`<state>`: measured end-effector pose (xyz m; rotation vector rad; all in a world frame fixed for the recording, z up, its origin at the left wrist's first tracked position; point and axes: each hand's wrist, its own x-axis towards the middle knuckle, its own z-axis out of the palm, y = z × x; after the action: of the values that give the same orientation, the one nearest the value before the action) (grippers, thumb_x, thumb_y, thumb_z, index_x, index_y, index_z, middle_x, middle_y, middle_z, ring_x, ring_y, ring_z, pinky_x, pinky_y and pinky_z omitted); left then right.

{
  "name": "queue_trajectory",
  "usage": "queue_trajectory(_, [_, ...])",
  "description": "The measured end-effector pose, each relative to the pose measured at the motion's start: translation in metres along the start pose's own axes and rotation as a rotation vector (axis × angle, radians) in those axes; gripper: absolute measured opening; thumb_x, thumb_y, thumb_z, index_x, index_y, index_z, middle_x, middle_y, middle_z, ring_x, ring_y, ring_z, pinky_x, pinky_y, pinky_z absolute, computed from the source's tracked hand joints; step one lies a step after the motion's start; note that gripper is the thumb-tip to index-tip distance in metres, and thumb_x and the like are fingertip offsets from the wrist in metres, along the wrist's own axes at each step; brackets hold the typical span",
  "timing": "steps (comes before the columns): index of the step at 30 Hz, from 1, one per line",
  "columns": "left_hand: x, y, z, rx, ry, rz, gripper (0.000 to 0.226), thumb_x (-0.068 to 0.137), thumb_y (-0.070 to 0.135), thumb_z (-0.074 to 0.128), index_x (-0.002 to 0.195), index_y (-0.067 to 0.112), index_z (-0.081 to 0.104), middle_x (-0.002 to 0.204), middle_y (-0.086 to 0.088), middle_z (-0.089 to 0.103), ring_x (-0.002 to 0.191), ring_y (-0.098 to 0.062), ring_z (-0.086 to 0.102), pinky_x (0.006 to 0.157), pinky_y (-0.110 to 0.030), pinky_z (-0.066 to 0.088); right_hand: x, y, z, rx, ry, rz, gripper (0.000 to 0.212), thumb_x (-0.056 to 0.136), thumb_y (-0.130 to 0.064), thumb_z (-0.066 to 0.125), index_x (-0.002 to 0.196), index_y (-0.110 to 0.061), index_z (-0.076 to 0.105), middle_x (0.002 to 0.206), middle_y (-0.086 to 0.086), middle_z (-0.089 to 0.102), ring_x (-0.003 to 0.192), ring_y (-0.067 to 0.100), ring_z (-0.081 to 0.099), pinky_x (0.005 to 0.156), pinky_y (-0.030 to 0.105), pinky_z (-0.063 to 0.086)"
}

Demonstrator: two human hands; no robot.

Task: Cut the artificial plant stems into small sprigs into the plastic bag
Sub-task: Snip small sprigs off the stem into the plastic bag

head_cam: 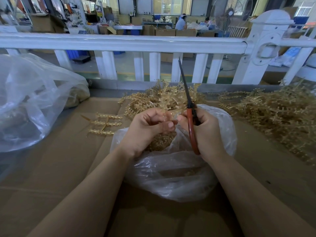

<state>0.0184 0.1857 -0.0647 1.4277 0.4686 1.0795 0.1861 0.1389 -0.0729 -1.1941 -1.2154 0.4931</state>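
Note:
My left hand (147, 128) pinches a pale golden plastic stem (166, 100) whose branches rise above the fingers. My right hand (206, 132) grips red-handled scissors (190, 117) with the dark blades shut and pointing up and away; its thumb also touches the stem's base. Both hands hover over a clear plastic bag (171, 173) that lies open on the cardboard, with cut golden sprigs (161, 142) inside it.
A large heap of uncut stems (277, 115) lies at the right, and one loose stem (104, 124) at the left of the bag. A big clear bag (32, 103) bulges at the far left. A white railing (130, 42) runs behind the cardboard-covered table (59, 168).

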Motion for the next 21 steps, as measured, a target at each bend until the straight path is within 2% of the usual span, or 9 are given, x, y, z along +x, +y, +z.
queue_trajectory(5, [0.0011,0.0003,-0.0018,-0.041,0.009,-0.044,0.017,0.077,0.004,0.071,0.093,0.008,0.069,0.090,-0.014,0.075,0.078,-0.020,0.073,0.076,-0.034,0.060,-0.0010,-0.0014,0.0001,0.034,0.005,0.009,0.011,0.084,-0.018,0.080,0.090,-0.024,0.073,0.083,-0.005,0.075,0.080,0.008,0.071,0.072,0.020,0.055])
queue_trajectory(8, [0.0032,0.0017,-0.0036,-0.151,0.100,-0.068,0.012,0.077,0.007,0.070,0.089,0.010,0.070,0.089,-0.010,0.076,0.075,-0.016,0.073,0.068,-0.026,0.059,-0.0017,-0.0013,0.0000,-0.017,0.029,0.026,0.013,0.084,-0.028,0.081,0.093,-0.023,0.073,0.083,-0.003,0.074,0.081,0.013,0.071,0.076,0.032,0.059])
queue_trajectory(10, [0.0043,0.0024,-0.0057,-0.206,0.146,-0.065,0.008,0.076,0.010,0.070,0.082,0.016,0.072,0.087,-0.007,0.076,0.076,-0.014,0.073,0.067,-0.022,0.057,-0.0021,-0.0019,-0.0004,-0.055,0.022,0.031,0.021,0.079,-0.044,0.080,0.091,-0.028,0.072,0.081,-0.006,0.073,0.081,0.013,0.070,0.078,0.038,0.059])
queue_trajectory(12, [0.0051,0.0021,-0.0076,-0.241,0.185,-0.058,0.012,0.075,0.012,0.071,0.087,0.016,0.071,0.085,-0.006,0.075,0.077,-0.013,0.073,0.068,-0.021,0.057,-0.0024,-0.0018,-0.0007,-0.114,-0.008,0.024,0.031,0.070,-0.060,0.075,0.087,-0.034,0.068,0.078,-0.017,0.071,0.080,0.007,0.068,0.076,0.034,0.055])
queue_trajectory(14, [0.0057,0.0017,-0.0083,-0.256,0.221,-0.051,0.019,0.075,0.012,0.071,0.094,0.014,0.070,0.083,-0.004,0.075,0.077,-0.013,0.073,0.069,-0.021,0.057,-0.0029,-0.0011,0.0000,-0.198,-0.045,0.004,0.033,0.068,-0.067,0.070,0.085,-0.040,0.063,0.077,-0.027,0.066,0.078,0.000,0.064,0.074,0.024,0.048])
queue_trajectory(17, [0.0060,0.0020,-0.0075,-0.275,0.244,-0.036,0.020,0.075,0.009,0.070,0.094,0.014,0.069,0.080,-0.003,0.075,0.077,-0.013,0.073,0.069,-0.021,0.057,-0.0035,-0.0009,0.0002,-0.358,-0.085,-0.018,0.041,0.064,-0.079,0.060,0.085,-0.043,0.055,0.083,-0.035,0.062,0.082,-0.009,0.060,0.064,0.012,0.039])
queue_trajectory(19, [0.0066,0.0022,-0.0073,-0.288,0.257,-0.016,0.018,0.074,0.006,0.070,0.090,0.014,0.068,0.078,-0.003,0.074,0.075,-0.013,0.072,0.071,-0.021,0.057,-0.0032,0.0014,-0.0012,-0.452,-0.108,-0.043,0.049,0.065,-0.083,0.055,0.088,-0.040,0.055,0.083,-0.029,0.063,0.084,-0.010,0.059,0.061,0.010,0.038])
queue_trajectory(21, [0.0075,0.0022,-0.0069,-0.297,0.267,0.007,0.018,0.074,0.004,0.069,0.089,0.014,0.066,0.075,-0.002,0.071,0.074,-0.013,0.070,0.075,-0.023,0.055,-0.0029,0.0048,-0.0031,-0.528,-0.131,-0.074,0.055,0.068,-0.083,0.056,0.097,-0.036,0.057,0.087,-0.021,0.064,0.084,-0.002,0.061,0.067,0.012,0.041])
